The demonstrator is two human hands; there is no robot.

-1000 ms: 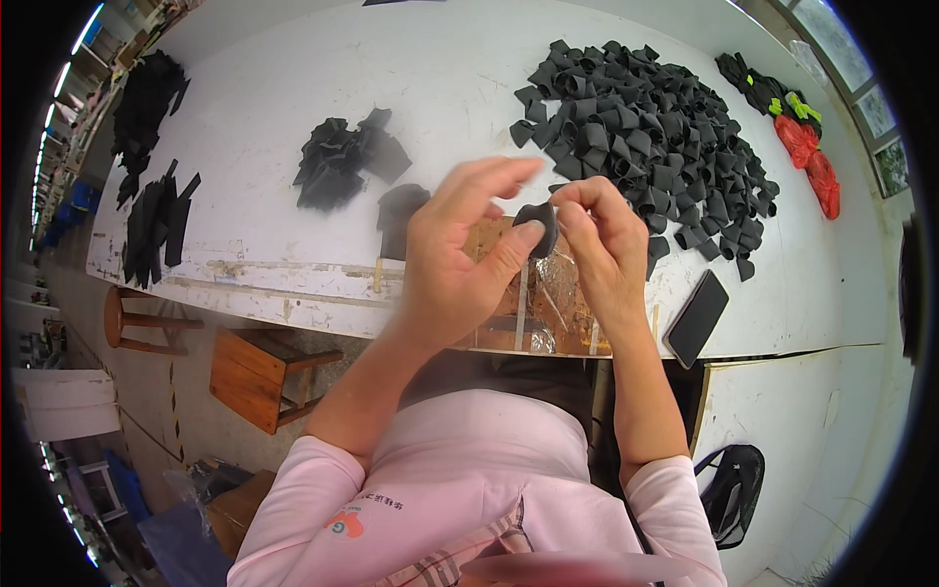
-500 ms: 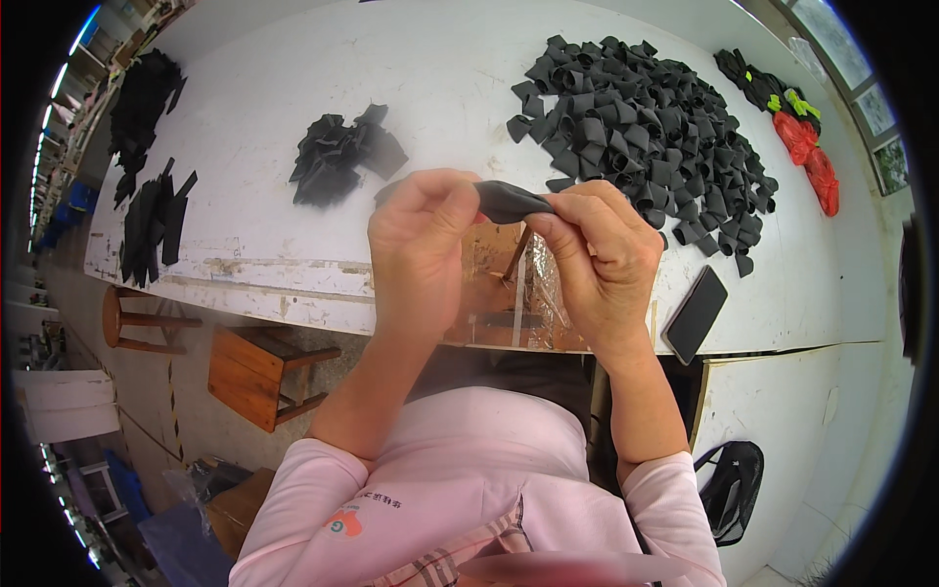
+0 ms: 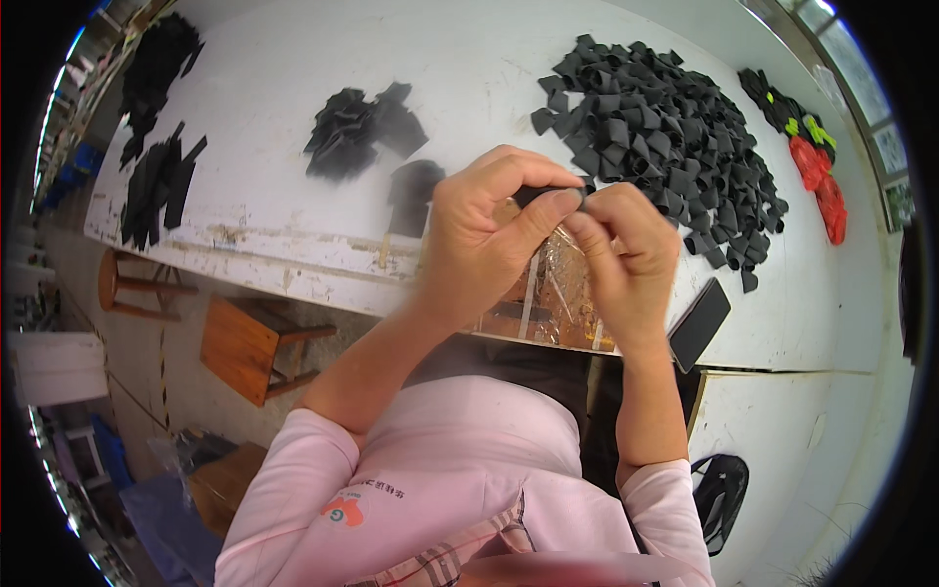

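My left hand is closed on a small black fabric piece, its thumb and fingers pinching it from the left. On the other end my right hand pinches with thumb and fingertips, touching the left thumb. Most of the piece is covered by fingers. Beside my left wrist a flat black piece lies on the white table. Farther back sits a small heap of flat black pieces. Beyond my right hand spreads a large pile of folded, loop-shaped black pieces.
Black strips and a darker heap lie at the table's left. A dark phone rests by the right front edge. Red plastic bags sit far right. Taped brown covering is under my hands; a wooden stool stands left.
My hands have come closer together, the left one turning and moving right over the black piece, which now shows less. The flat piece by my left wrist has come into fuller view.
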